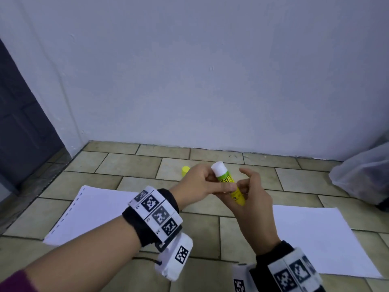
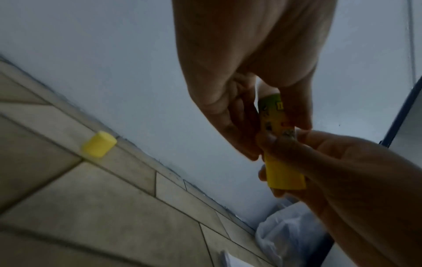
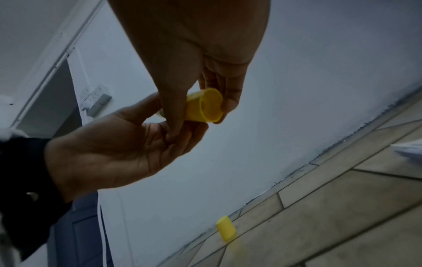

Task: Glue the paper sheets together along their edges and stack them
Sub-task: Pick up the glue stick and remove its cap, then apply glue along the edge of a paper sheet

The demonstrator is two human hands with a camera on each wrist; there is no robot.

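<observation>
punched paper sheet (image 1: 92, 209) flat on tiled floor (image 1: 200, 230) left, yellow cap (image 1: 185, 170) behind, left hand (image 1: 195, 184) pinching uncapped glue stick (image 1: 228, 182) mid-air, right hand (image 1: 251, 199) gripping its base, plain sheet (image 1: 320, 239) right

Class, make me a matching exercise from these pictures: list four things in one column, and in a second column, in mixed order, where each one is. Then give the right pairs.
Things
1. glue stick
2. yellow cap
3. sheet with punched holes
4. plain sheet

Places
A. flat on the floor on the person's right
B. held up between both hands
C. flat on the floor on the person's left
D. alone on a tile near the wall

Pairs: 1-B, 2-D, 3-C, 4-A
</observation>
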